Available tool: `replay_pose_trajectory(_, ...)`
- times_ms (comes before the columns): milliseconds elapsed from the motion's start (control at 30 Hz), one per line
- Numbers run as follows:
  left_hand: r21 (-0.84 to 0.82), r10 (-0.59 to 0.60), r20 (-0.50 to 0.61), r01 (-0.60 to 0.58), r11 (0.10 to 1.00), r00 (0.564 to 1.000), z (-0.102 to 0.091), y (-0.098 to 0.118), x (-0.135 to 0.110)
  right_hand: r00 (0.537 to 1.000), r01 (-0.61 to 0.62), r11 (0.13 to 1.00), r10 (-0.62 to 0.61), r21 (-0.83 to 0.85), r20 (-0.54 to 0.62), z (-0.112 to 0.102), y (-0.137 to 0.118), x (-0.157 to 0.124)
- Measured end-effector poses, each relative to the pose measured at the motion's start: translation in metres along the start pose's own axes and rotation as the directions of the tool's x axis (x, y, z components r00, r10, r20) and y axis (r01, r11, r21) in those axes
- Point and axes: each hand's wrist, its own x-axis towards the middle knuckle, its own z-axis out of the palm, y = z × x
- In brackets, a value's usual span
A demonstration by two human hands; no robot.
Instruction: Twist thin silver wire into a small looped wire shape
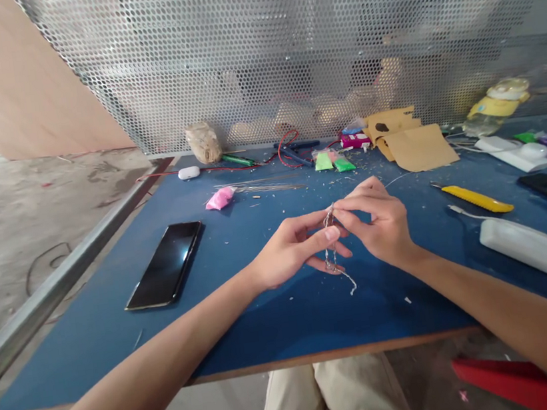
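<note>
Silvery twisted strand [331,266] — pinched by both hands [283,254] [381,218], close together, loose end [352,283] below

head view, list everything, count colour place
strand: 1, silvery, between hands
flat devices: 2, black, left, right
packets: several, multicoloured, back, right
cutter: 1, yellow, right
long device: 1, white, right
bottle: 1, yellow, back right
sheets: several, tan, back right
other items: many, mixed, back, right
table: 1, blue, under hands
perforated panel: 1, silver, behind table
board: 1, tan, upper left
floor: 1, grey, left
red object: 1, red, lower right
trousers: 1, beige, below table
left hand: 1, bare, holding strand
right hand: 1, bare, pinching strand
</note>
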Motion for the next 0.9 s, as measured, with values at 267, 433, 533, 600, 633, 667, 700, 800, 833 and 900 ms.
replay_pose_trajectory(267, -0.125, -0.056, -0.045, 0.05, 0.991, 0.997, -0.006, -0.005, 0.002, 0.994, 0.106, 0.977, -0.103, -0.188, 0.026, -0.002, -0.001, 0.001)
replay_pose_trajectory(433, -0.258, -0.07, -0.016, 0.064, 0.964, 0.997, -0.007, -0.008, 0.002, 0.982, 0.184, 0.945, -0.185, -0.271, 0.023, -0.005, 0.0, 0.0)
replay_pose_trajectory(533, -0.251, -0.045, -0.021, 0.038, 0.967, 0.999, -0.006, -0.009, 0.003, 0.971, 0.239, 0.922, -0.236, -0.305, 0.05, -0.007, -0.001, 0.0)
replay_pose_trajectory(600, -0.23, -0.031, -0.031, 0.023, 0.973, 0.999, -0.005, -0.011, 0.003, 0.961, 0.273, 0.904, -0.268, -0.33, 0.061, -0.009, -0.002, 0.0)
replay_pose_trajectory(633, -0.218, -0.025, -0.039, 0.016, 0.976, 0.999, -0.004, -0.012, 0.003, 0.957, 0.288, 0.895, -0.283, -0.341, 0.067, -0.009, -0.003, 0.0)
replay_pose_trajectory(667, -0.208, -0.02, -0.049, 0.01, 0.978, 0.999, -0.004, -0.012, 0.004, 0.953, 0.299, 0.888, -0.293, -0.35, 0.072, -0.01, -0.003, 0.0)
replay_pose_trajectory(700, -0.199, -0.016, -0.057, 0.005, 0.98, 0.998, -0.003, -0.013, 0.004, 0.951, 0.306, 0.882, -0.298, -0.358, 0.077, -0.01, -0.003, 0.0)
replay_pose_trajectory(800, -0.186, -0.011, -0.062, 0.0, 0.983, 0.998, -0.003, -0.015, 0.004, 0.942, 0.333, 0.863, -0.321, -0.38, 0.096, -0.01, -0.003, -0.001)
replay_pose_trajectory(833, -0.183, -0.011, -0.058, 0.001, 0.983, 0.998, -0.004, -0.015, 0.004, 0.939, 0.341, 0.856, -0.328, -0.388, 0.101, -0.01, -0.002, -0.001)
replay_pose_trajectory(900, -0.167, -0.011, -0.047, 0.003, 0.986, 0.999, -0.005, -0.015, 0.004, 0.942, 0.333, 0.856, -0.322, -0.394, 0.096, -0.01, -0.002, -0.001)
